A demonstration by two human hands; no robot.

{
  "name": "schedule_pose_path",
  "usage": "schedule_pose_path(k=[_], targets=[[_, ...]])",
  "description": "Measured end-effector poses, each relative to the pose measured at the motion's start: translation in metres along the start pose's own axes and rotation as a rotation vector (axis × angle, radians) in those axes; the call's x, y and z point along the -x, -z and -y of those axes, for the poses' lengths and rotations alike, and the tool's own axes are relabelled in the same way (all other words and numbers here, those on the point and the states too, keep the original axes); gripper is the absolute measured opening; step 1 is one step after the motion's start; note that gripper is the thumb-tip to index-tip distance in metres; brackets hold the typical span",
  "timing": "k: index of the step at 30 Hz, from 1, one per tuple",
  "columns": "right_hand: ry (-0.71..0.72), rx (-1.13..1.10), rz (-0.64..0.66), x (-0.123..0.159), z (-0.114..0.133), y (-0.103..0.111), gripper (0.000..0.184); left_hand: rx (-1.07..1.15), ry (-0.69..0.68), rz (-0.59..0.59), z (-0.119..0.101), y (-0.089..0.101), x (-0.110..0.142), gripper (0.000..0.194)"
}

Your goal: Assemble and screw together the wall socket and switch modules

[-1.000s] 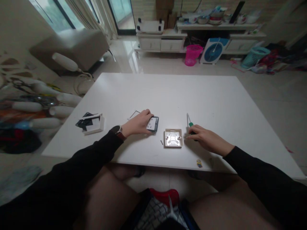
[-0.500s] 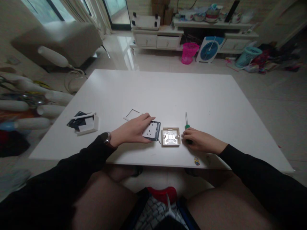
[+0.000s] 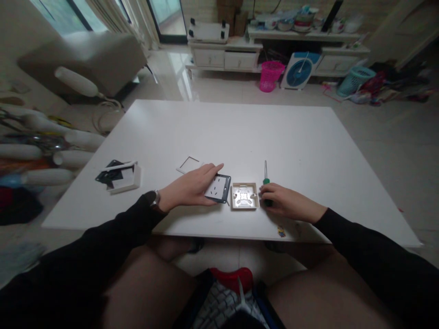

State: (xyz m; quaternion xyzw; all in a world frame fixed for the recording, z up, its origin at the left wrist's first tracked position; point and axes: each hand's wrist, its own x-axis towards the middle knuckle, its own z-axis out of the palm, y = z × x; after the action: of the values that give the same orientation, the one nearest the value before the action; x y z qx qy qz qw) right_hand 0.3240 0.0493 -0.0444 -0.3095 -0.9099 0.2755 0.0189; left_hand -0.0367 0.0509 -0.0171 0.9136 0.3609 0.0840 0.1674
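Note:
My left hand (image 3: 192, 188) lies on a dark-framed socket module (image 3: 218, 188), fingers closed round its left side, on the white table (image 3: 240, 132). Just right of it sits an open white back box (image 3: 244, 196). My right hand (image 3: 286, 203) rests against the box's right edge, fingers curled over the handle of a green screwdriver (image 3: 265, 175) whose shaft points away from me. A small dark screw (image 3: 227, 202) lies between module and box. A thin white frame (image 3: 188, 164) lies behind my left hand.
A white box with black parts (image 3: 120, 176) sits at the table's left. A small yellow sticker (image 3: 281, 231) is near the front edge. White rolls (image 3: 73, 157) pile up left of the table. Pink basket (image 3: 270, 75) and fan (image 3: 299, 70) stand on the floor beyond.
My left hand has slid the socket module to the right, up beside the back box. My right hand has drawn in against the box's right edge.

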Motion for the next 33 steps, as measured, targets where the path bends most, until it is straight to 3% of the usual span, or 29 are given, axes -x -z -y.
schedule_pose_path(k=[33], targets=[[0.018,0.087,-0.049,0.001,0.014,0.006,0.02,-0.009,-0.039,0.019,0.001,-0.012,-0.001,0.1]])
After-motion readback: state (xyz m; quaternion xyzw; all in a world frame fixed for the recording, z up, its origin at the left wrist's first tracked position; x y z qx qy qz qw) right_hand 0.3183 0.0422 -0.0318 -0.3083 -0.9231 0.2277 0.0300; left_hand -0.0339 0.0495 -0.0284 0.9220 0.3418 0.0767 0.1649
